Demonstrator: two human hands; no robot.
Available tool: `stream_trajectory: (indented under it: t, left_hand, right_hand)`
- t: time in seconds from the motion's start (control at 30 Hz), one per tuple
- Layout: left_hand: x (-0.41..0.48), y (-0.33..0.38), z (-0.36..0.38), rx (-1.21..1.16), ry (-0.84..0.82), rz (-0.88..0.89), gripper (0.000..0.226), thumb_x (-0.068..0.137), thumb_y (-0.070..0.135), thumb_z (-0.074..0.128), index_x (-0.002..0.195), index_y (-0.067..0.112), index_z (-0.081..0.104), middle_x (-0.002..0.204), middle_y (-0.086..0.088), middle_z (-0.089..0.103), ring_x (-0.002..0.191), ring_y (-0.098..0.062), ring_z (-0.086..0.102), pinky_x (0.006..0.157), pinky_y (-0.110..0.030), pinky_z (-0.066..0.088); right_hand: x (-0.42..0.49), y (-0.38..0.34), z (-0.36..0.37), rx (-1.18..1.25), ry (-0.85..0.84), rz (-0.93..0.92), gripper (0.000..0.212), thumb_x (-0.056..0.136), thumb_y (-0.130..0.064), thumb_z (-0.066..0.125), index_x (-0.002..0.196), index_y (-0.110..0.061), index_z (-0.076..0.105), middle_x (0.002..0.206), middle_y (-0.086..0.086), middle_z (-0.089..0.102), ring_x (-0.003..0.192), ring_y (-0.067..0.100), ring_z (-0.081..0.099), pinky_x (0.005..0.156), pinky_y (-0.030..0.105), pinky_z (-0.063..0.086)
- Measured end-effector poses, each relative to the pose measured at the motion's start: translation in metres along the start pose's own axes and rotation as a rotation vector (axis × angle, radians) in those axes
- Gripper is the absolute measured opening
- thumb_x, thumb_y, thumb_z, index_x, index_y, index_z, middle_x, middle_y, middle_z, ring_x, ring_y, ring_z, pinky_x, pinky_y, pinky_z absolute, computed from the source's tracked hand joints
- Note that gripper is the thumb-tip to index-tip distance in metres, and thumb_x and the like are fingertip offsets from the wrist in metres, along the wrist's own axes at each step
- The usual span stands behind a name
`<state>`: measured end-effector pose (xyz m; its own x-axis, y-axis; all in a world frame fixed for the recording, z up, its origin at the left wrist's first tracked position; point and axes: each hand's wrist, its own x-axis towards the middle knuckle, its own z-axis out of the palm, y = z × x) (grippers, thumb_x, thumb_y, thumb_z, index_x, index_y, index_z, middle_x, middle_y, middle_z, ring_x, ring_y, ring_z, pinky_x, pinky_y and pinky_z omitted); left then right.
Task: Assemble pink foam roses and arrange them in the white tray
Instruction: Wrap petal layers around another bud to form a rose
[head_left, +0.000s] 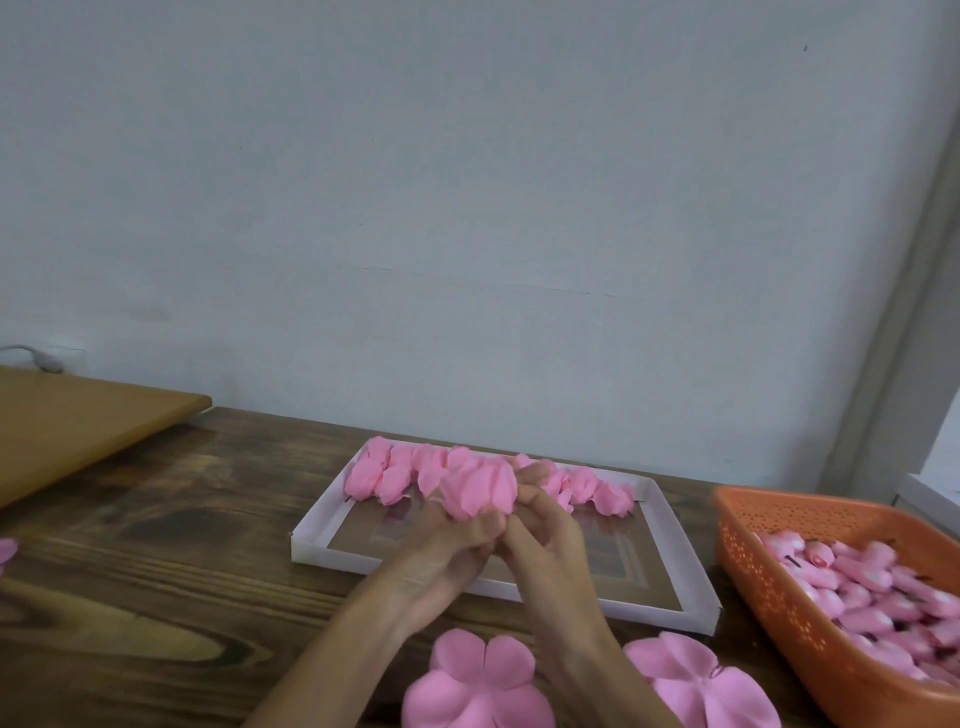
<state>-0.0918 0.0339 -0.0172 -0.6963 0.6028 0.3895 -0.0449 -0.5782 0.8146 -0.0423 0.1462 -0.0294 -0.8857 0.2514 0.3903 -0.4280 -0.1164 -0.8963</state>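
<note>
Soft, even light, medium bright, with a cool grey cast on the wall (467, 182). Brightest patch at the right edge by the window frame (943, 436). Shadows are faint. Dull sheen on the wood surface (156, 545); pale reflections in the tray (311, 551) floor. Whole frame is slightly soft. Left hand (447, 548), right hand (545, 535) and the rose (480, 488) they hold are motion-blurred. Wide-angle bend: right-side verticals lean, corners are stretched.

the far side is filled by a pale grey-blue wall (467, 182), evenly lit. a faint hairline crack (493, 283) is seen across it, and a small dark mark (805, 48) high on the right. a dark, strongly grained wooden table (156, 571) is set against it. a lighter wooden tabletop (78, 415) is placed at far left, with a white cable (44, 358) behind it. a pale frame (893, 312) is seen at right.
</note>
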Motion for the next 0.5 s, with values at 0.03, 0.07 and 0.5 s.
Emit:
stream_trajectory:
  t: [0.03,0.07,0.5]
  left_hand:
    - [0.000,0.001,0.000,0.043,-0.022,0.003,0.080,0.074,0.034,0.095,0.137,-0.003,0.063,0.148,-0.027,0.057,0.136,-0.040,0.054,0.111,-0.050,0.041]
    - [0.000,0.002,0.000,0.067,-0.037,0.000,0.073,0.077,0.034,0.093,0.136,0.001,0.066,0.147,-0.025,0.058,0.136,-0.038,0.055,0.109,-0.048,0.044]
    - [-0.001,0.000,0.001,0.137,0.093,-0.055,0.040,0.062,0.046,0.099,0.078,0.018,0.076,0.111,-0.017,0.076,0.108,-0.035,0.073,0.079,-0.038,0.061]
  right_hand:
    - [0.000,-0.001,-0.001,-0.005,-0.008,0.014,0.021,0.093,-0.006,0.066,0.113,-0.008,0.071,0.105,0.011,0.078,0.106,0.024,0.073,0.095,0.036,0.058]
    - [0.000,-0.001,-0.001,-0.014,-0.015,0.019,0.022,0.094,-0.006,0.065,0.115,-0.007,0.070,0.107,0.012,0.078,0.108,0.026,0.073,0.096,0.038,0.058]
    - [-0.001,-0.012,0.010,0.238,-0.099,0.422,0.021,0.095,-0.031,0.070,0.089,-0.014,0.081,0.076,0.011,0.065,0.065,0.019,0.063,0.062,0.030,0.054]
